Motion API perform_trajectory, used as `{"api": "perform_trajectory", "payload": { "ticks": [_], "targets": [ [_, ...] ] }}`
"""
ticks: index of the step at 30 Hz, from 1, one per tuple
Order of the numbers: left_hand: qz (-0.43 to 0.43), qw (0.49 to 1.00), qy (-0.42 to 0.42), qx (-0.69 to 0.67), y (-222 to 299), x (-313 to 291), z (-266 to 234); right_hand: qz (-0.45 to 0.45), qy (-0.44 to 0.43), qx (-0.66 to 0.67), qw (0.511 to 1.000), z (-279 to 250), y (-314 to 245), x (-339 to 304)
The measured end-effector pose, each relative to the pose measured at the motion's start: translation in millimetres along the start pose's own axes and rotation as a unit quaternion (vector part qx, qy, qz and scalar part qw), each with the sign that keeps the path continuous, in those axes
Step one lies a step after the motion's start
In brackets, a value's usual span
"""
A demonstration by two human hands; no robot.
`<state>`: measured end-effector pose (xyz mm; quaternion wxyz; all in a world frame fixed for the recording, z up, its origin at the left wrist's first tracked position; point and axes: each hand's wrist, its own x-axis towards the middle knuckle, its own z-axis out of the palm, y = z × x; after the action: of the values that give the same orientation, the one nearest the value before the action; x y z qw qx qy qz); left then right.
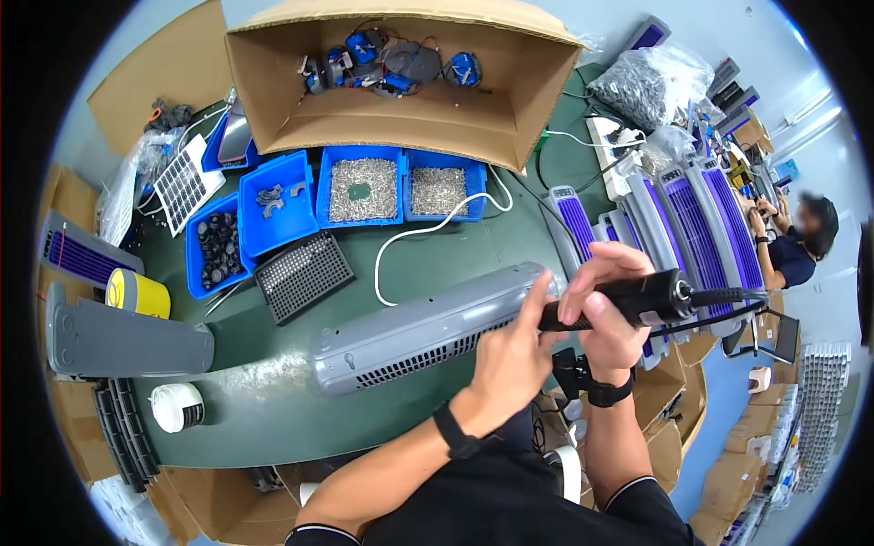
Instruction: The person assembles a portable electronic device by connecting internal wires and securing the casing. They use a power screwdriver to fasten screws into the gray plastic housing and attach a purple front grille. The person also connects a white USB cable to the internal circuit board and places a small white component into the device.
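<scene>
My right hand [612, 305] is wrapped round a black electric screwdriver [645, 298] lying nearly level, its cable running off to the right. At the screwdriver's front end is my left hand [514, 359], index finger pointing up and the other fingers drawn in; whatever sits between them is hidden. Below and left of both hands, a long grey plastic housing [410, 332] with a slotted grille and screw holes lies on the green table [273, 428]. The screwdriver's bit cannot be seen behind my fingers.
Blue bins of screws [362, 189] and black round parts [218, 250] line the table's back, under a cardboard box [401, 123]. Grey-purple units [692, 214] stand at right. A white tub [177, 407] is at left. Another person [797, 241] works far right.
</scene>
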<state>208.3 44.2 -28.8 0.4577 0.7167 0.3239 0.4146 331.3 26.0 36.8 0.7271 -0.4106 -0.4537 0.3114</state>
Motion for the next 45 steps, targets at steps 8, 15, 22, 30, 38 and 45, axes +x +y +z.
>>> {"api": "perform_trajectory", "payload": {
  "ticks": [8,15,22,30,38,45],
  "targets": [
    [-0.063,0.986,-0.149,-0.027,10.9,11.0,-25.1,-0.011,-0.024,-0.013,1.0,-3.5,-0.7,-0.8],
    [-0.015,0.993,-0.106,-0.044,-8.3,4.0,-11.8,0.004,-0.021,0.006,1.0,3.5,-3.6,0.3],
    [0.034,0.999,-0.023,-0.028,-13.4,-6.0,0.9,0.007,-0.017,0.005,1.0,0.5,-4.0,-1.6],
    [-0.124,0.976,-0.106,-0.143,2.8,-2.6,-28.0,0.015,-0.029,0.004,0.999,-0.3,-5.4,-1.3],
    [-0.073,0.977,-0.107,-0.169,-1.3,3.3,-16.9,-0.016,-0.061,-0.027,0.998,-5.9,-3.4,-2.9],
    [-0.017,0.997,-0.02,-0.079,-6.9,-5.1,0.1,-0.025,-0.051,-0.043,0.997,-4.8,-0.8,-3.9]
  ]
}}
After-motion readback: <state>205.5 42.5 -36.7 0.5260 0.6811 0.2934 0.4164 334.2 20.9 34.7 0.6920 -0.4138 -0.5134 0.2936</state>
